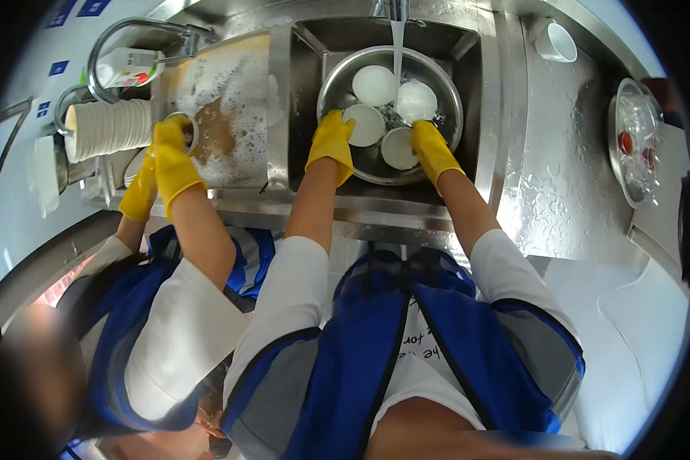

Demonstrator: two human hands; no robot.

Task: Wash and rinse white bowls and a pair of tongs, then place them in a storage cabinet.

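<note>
Both my hands wear yellow rubber gloves and reach into a round metal basin (459,123) set in the sink. At the basin's left side my left hand (329,138) grips the rim of a white bowl (366,126). On the right, my right hand (431,145) holds a second white bowl (398,149) by its edge. Farther back in the basin are a third white bowl (374,85) and another white bowl (416,102). Water runs from the faucet (391,9) into the basin. The fingertips are partly hidden.
To the left, a co-worker's yellow gloves (172,155) handle a cup (191,135) beside a sink of soapy water (236,115). A plate stack (109,129) and detergent bottle (129,68) stand beyond. The right counter (569,172) bears a white cup (556,43) and a clear-wrapped tray (632,144).
</note>
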